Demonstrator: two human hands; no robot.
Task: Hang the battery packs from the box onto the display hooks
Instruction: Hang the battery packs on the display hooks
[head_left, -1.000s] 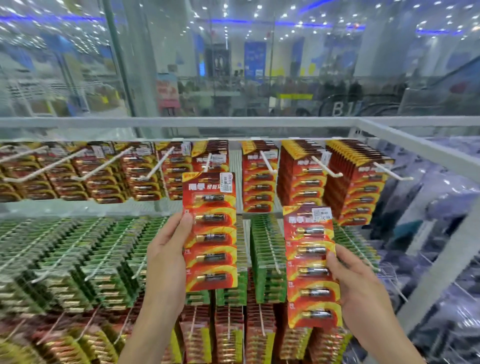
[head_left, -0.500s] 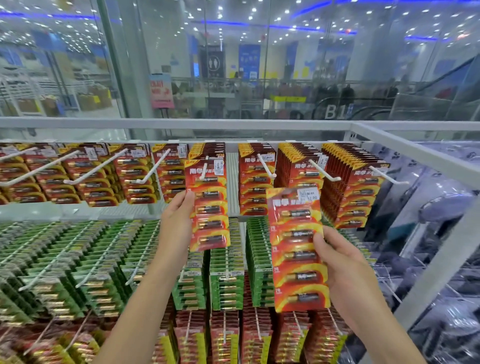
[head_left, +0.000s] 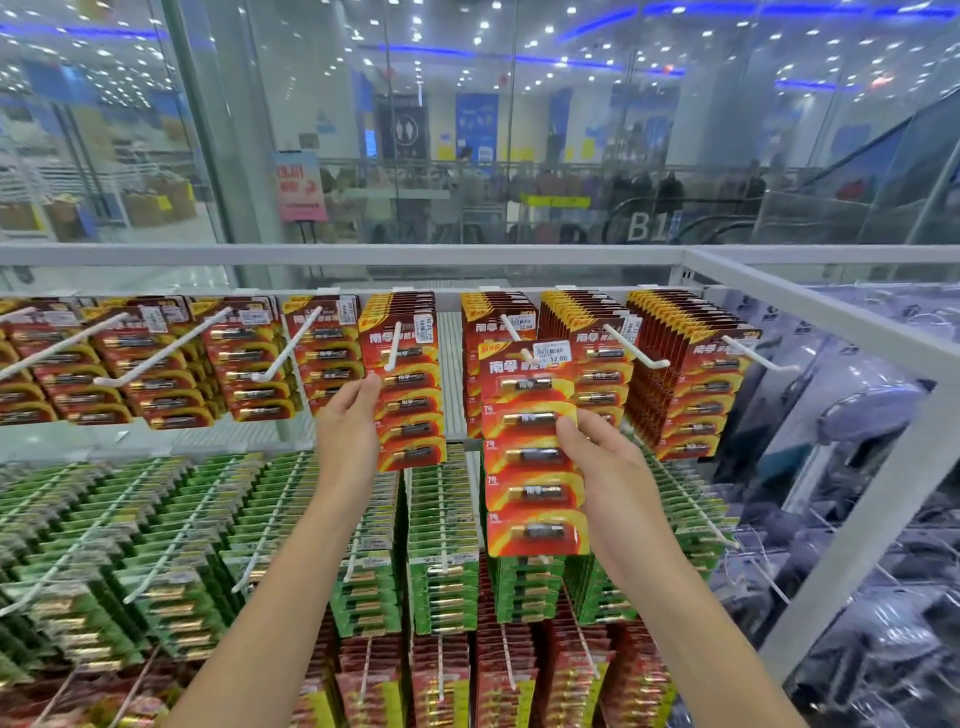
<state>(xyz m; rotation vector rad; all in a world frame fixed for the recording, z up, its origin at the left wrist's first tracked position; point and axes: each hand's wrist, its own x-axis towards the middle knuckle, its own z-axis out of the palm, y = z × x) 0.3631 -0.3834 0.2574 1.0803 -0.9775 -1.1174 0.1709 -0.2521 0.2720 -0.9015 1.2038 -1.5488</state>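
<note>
Head view of a battery display rack (head_left: 810, 317). Just left of centre, at 9 o'clock, the left hand (head_left: 347, 441) pinches the left edge of the first battery pack (head_left: 413, 400), thumb tip on the front of the card and the other fingers hidden behind it. This red pack hangs upright at the front of a full stack, with a white hook (head_left: 395, 340) showing through its top at 12 o'clock of the hand. Just right of centre, at 3 o'clock, the right hand (head_left: 610, 467) grips the right edge of the second battery pack (head_left: 530, 452), thumb curled over the front and fingers behind. That pack is held upright in front of the neighbouring stack. Its top edge meets the tip of the next hook (head_left: 529, 357), but how far it is threaded on cannot be told. Rows of red packs (head_left: 156, 384) fill the top tier from 9 to 3 o'clock. Green packs (head_left: 441, 525) fill the tier at 6 to 8 o'clock. A glass wall (head_left: 519, 156) stands at 12 o'clock.
</note>
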